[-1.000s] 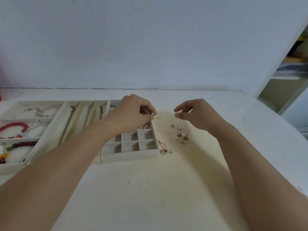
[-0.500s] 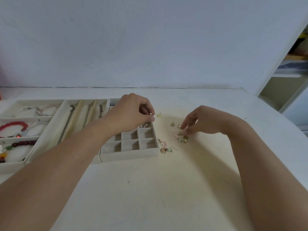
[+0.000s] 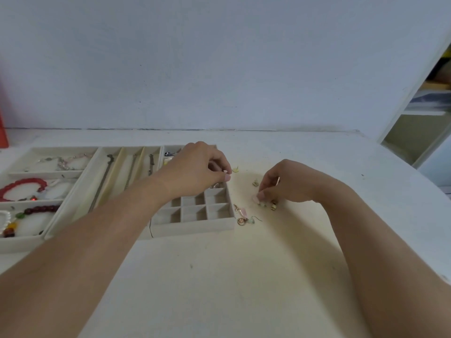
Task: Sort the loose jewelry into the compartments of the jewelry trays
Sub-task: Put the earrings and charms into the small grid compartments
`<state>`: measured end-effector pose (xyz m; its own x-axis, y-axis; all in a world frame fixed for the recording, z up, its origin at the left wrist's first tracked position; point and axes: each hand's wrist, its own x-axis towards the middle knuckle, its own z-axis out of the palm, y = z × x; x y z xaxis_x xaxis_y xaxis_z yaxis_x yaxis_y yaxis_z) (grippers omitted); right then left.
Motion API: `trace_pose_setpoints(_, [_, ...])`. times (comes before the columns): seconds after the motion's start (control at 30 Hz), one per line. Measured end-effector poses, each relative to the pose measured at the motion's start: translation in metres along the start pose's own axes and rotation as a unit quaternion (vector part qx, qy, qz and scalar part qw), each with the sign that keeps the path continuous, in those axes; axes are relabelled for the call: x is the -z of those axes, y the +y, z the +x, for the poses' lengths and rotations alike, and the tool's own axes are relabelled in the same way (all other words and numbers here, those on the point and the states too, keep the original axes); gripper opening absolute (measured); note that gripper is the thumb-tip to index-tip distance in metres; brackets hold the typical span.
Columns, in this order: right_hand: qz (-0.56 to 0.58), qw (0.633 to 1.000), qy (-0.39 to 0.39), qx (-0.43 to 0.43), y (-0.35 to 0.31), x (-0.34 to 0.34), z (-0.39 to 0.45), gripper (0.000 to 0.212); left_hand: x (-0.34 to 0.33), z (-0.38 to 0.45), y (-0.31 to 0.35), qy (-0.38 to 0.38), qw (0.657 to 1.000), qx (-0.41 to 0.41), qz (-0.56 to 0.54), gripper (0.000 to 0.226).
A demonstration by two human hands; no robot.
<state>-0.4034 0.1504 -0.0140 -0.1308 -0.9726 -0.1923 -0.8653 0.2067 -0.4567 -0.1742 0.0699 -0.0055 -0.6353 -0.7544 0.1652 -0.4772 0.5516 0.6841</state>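
Note:
My left hand hovers over the far part of the small-compartment tray and pinches a tiny pale earring between thumb and fingertips. My right hand is down on the table among the loose earrings, its fingertips pinching a pink one. More loose earrings lie by the tray's right front corner, a yellow stud sits near my left fingertips, and a gold stud lies between the hands.
Left of the small tray stand a long-slot tray holding chains and a bracelet tray with red, dark and white bead bracelets. A red object stands at the far left. A wall runs behind the table; shelves stand at the right.
My right hand dropped from mid-air to the earring pile and closed its fingertips on a pink earring. My left hand stayed over the tray with its earring.

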Motion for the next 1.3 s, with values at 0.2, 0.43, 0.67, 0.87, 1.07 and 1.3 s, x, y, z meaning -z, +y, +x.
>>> trace_pose_setpoints(0.2, [0.018,1.0,0.02,0.007,-0.002,-0.001,0.003,0.015,-0.001,0.0,0.001,0.001,1.0,0.001,0.003,0.005])
trace_pose_setpoints(0.43, [0.137,0.987,0.051,0.061,-0.008,0.001,0.001,0.013,-0.004,0.0,0.003,-0.003,1.0,-0.002,-0.017,0.012])
trace_pose_setpoints(0.67, [0.306,0.946,-0.013,0.107,-0.016,0.0,-0.003,0.009,-0.005,0.001,0.004,-0.004,0.998,-0.032,-0.045,0.01])
trace_pose_setpoints(0.87, [0.363,0.928,-0.041,0.073,-0.019,-0.007,0.001,0.011,-0.004,0.001,0.003,0.003,0.999,-0.041,-0.034,0.007])
trace_pose_setpoints(1.07, [0.408,0.91,0.005,0.067,-0.024,-0.015,0.003,0.002,-0.003,0.0,0.003,0.015,0.999,-0.032,-0.024,0.006])
trace_pose_setpoints(1.3, [0.441,0.893,0.002,0.087,-0.028,-0.018,0.004,0.015,0.0,0.001,0.002,0.039,0.999,-0.015,-0.031,0.01])
